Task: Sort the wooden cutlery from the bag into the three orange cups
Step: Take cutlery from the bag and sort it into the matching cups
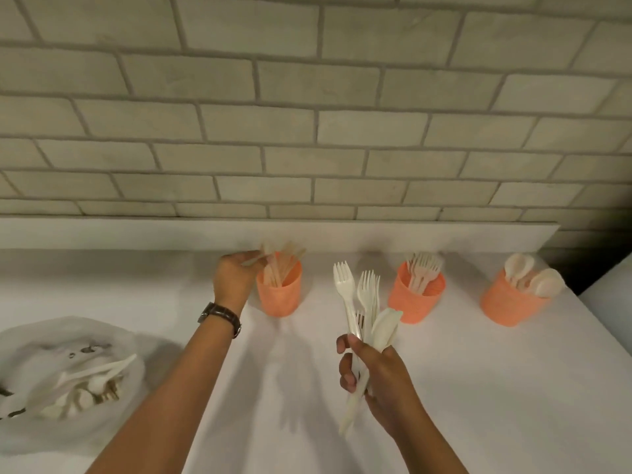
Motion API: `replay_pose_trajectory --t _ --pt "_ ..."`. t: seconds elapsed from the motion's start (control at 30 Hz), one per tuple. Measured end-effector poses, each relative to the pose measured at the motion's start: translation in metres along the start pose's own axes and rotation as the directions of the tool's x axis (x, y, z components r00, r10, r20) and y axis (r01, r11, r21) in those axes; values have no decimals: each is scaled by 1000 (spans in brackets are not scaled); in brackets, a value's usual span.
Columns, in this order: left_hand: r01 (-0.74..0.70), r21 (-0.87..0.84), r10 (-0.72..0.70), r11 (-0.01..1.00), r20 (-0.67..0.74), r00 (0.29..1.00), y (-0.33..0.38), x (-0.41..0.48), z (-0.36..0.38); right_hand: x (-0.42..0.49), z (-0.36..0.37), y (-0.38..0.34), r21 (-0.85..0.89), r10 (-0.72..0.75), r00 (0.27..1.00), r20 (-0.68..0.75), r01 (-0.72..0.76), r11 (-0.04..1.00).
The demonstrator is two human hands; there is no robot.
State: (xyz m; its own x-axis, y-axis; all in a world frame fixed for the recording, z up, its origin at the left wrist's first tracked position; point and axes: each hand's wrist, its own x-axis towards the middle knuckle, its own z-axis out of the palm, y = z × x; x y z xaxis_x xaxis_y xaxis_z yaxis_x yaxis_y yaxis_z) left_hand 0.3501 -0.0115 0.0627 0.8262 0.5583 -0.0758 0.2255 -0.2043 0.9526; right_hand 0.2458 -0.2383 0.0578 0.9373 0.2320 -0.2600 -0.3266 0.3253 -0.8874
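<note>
One piece going in, a fistful waiting its turn.

The left hand is pinched shut on a single knife, tipping it over the rim of the left cup just beside its fingers, where other knives already stand. The right hand is closed around a bunch of forks and a knife or two, held upright and fanned — likely so each shape can be read and plucked out. Beyond it sit the fork cup and, further right, the spoon cup. The bag lies on the bench outside the left forearm, more cutlery inside — so plenty remains.
</note>
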Motion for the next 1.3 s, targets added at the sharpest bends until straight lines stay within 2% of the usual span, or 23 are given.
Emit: replay_pose_trajectory --t 0.1,0.2,0.27,0.37,0.47,0.63,0.73,0.83,1.0,1.07,1.2,1.27,1.3 --pt "-4 48 5 999 -20 1000 -12 -8 1 2 0 -1 29 -9 1000 -14 9 1000" --pt "-112 29 112 993 -2 994 -1 -48 -1 4 1 -1 34 -25 998 -49 26 999" --pt "-166 -3 165 986 153 974 12 -90 0 4 2 -2 -3 -45 996 -77 45 999" --pt "-223 -18 211 975 412 887 26 -148 3 4 3 -2 -109 -73 992 -105 62 992" --pt "-252 51 201 966 460 865 27 -174 12 3 5 -3 -142 -75 992 -103 60 988" --pt "-168 203 71 965 412 909 27 -174 15 3 6 1 -197 -41 996 -74 26 980" --pt "-165 273 31 948 437 899 24 -166 11 0 7 1 -238 -17 1000 -17 12 971" --pt "-111 176 11 978 489 872 23 -162 9 -3 9 0 -276 1 999 44 12 961" --pt "85 -11 -61 996 606 793 24 -149 3 0 7 -7 -312 8 995 99 24 950" --pt "99 -46 -52 994 600 798 26 -143 1 2 5 -11 -310 7 992 125 33 950" --pt "142 -109 -69 984 501 863 35 -125 1 8 -2 -13 -282 23 994 106 8 959" --pt "145 -234 -57 961 345 937 41 -104 -6 10 -9 -10 -250 45 995 84 -22 968" --pt "99 -261 -35 960 237 971 43 -91 -12 10 -14 -9 -232 57 996 75 -38 972"
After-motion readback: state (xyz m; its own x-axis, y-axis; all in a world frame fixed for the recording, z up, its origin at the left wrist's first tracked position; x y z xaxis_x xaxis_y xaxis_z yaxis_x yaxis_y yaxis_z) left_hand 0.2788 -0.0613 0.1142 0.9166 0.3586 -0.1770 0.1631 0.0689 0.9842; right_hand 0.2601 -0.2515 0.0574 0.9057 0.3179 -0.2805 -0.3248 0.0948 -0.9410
